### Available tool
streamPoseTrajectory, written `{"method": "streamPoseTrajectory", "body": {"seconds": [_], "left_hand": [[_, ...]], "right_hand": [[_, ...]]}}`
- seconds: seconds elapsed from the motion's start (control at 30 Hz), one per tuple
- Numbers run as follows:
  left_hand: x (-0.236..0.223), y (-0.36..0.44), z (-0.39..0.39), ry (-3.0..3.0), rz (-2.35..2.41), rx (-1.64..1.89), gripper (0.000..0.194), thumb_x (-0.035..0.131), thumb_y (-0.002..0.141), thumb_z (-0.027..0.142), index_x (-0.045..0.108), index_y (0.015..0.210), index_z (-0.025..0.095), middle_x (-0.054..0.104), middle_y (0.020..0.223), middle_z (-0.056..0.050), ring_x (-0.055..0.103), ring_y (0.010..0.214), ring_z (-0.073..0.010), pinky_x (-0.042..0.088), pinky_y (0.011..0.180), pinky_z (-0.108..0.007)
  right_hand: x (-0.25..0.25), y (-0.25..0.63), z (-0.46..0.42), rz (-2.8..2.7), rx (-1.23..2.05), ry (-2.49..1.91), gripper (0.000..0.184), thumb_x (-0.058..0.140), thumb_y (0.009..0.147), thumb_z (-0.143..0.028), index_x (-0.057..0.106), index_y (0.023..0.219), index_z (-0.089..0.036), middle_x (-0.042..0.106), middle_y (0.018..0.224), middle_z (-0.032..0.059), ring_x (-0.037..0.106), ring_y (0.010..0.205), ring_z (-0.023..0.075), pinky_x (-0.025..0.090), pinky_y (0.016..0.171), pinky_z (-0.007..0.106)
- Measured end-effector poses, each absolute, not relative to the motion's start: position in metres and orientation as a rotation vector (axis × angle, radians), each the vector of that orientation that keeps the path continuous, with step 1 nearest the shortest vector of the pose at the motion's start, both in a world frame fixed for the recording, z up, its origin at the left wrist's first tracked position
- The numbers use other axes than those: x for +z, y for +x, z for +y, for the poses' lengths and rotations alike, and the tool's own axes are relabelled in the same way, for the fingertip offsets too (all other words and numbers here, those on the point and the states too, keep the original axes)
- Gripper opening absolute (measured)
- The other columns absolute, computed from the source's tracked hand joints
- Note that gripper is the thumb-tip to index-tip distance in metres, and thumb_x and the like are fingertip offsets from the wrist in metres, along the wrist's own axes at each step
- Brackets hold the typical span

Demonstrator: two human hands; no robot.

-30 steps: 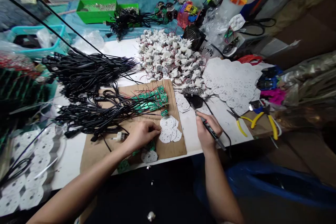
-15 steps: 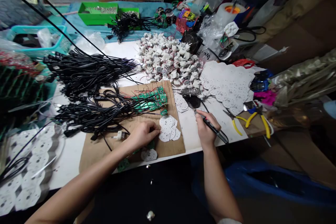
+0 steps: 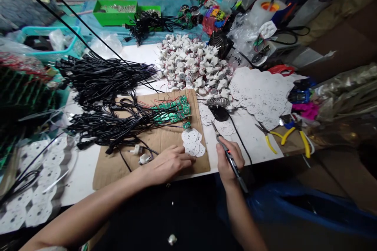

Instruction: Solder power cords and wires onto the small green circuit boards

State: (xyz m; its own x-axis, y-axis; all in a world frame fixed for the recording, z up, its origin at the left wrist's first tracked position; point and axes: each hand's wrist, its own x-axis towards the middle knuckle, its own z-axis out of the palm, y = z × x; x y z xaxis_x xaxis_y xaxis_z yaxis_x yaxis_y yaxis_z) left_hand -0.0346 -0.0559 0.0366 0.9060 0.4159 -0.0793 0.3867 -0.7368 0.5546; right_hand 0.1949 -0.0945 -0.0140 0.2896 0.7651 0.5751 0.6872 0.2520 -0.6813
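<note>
In my right hand (image 3: 229, 159) is a soldering iron (image 3: 226, 150) with a small red light, its tip pointing up and away above the white tabletop. My left hand (image 3: 173, 161) is low over the brown cardboard sheet (image 3: 110, 170), fingers bent and close together; what they hold, if anything, is hidden beneath them. Just beyond its fingertips lies a small stack of white round circuit boards (image 3: 193, 141). Farther back are small green circuit boards (image 3: 173, 110) with red wires, joined to bundled black cables (image 3: 118, 127). A white plug (image 3: 144, 159) rests left of my left hand.
A wire-coil iron stand (image 3: 219, 110) sits beyond the iron's tip. Behind it is a heap of white motor-like parts (image 3: 194, 62). White board panels (image 3: 259, 96) and yellow-handled pliers (image 3: 296, 137) lie to the right. Green trays (image 3: 114, 17) stand at the back.
My left hand has shifted right and down, covering the round board near the table edge. The soldering iron has come nearer, its tip away from the stand. The view has shifted slightly.
</note>
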Motion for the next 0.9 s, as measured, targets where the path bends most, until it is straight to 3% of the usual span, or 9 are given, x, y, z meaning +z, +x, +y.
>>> {"method": "streamPoseTrajectory", "body": {"seconds": [0.1, 0.23, 0.33, 0.53, 0.9], "left_hand": [[0.033, -0.040, -0.057, 2.533, 0.698, 0.030, 0.013, 0.052, 0.101, 0.018, 0.061, 0.092, 0.020, 0.070, 0.095, -0.004, 0.055, 0.091, -0.0209, 0.036, 0.075, -0.036], [0.022, -0.053, -0.058, 2.489, 1.197, 0.109, 0.019, 0.047, 0.099, 0.011, 0.058, 0.085, 0.018, 0.065, 0.084, -0.006, 0.053, 0.080, -0.0211, 0.039, 0.073, -0.034], [0.014, -0.060, -0.055, 2.315, 1.443, 0.247, 0.019, 0.048, 0.100, 0.018, 0.059, 0.085, 0.018, 0.064, 0.086, -0.007, 0.056, 0.081, -0.0210, 0.042, 0.073, -0.032], [0.009, -0.055, -0.037, 1.869, 1.549, 0.262, 0.021, 0.058, 0.096, 0.031, 0.065, 0.080, 0.018, 0.069, 0.079, -0.003, 0.062, 0.074, -0.0170, 0.040, 0.068, -0.027], [0.017, -0.043, -0.030, 1.785, 1.669, 0.040, 0.022, 0.060, 0.090, 0.030, 0.074, 0.079, 0.018, 0.074, 0.077, -0.005, 0.065, 0.071, -0.0184, 0.036, 0.065, -0.027]], "right_hand": [[-0.014, 0.193, -0.096, -1.434, 0.127, -1.441, 0.018, 0.065, 0.094, -0.016, 0.074, 0.109, -0.020, 0.074, 0.092, 0.0065, 0.072, 0.081, 0.0187, 0.061, 0.071, 0.031], [-0.012, 0.192, -0.099, -1.456, 0.123, -1.445, 0.019, 0.063, 0.095, -0.017, 0.073, 0.111, -0.021, 0.074, 0.092, 0.0067, 0.071, 0.080, 0.0182, 0.061, 0.070, 0.032], [-0.010, 0.189, -0.105, -1.462, 0.151, -1.453, 0.020, 0.062, 0.096, -0.018, 0.073, 0.113, -0.021, 0.074, 0.092, 0.0070, 0.071, 0.079, 0.0181, 0.061, 0.069, 0.032], [-0.007, 0.169, -0.124, -1.494, 0.330, -1.298, 0.025, 0.063, 0.091, -0.011, 0.073, 0.111, -0.022, 0.071, 0.087, 0.0036, 0.069, 0.074, 0.0160, 0.058, 0.064, 0.029], [-0.021, 0.147, -0.135, -1.516, 0.544, -1.257, 0.029, 0.062, 0.090, -0.007, 0.072, 0.111, -0.023, 0.073, 0.090, 0.0045, 0.071, 0.079, 0.0179, 0.060, 0.070, 0.031]]}}
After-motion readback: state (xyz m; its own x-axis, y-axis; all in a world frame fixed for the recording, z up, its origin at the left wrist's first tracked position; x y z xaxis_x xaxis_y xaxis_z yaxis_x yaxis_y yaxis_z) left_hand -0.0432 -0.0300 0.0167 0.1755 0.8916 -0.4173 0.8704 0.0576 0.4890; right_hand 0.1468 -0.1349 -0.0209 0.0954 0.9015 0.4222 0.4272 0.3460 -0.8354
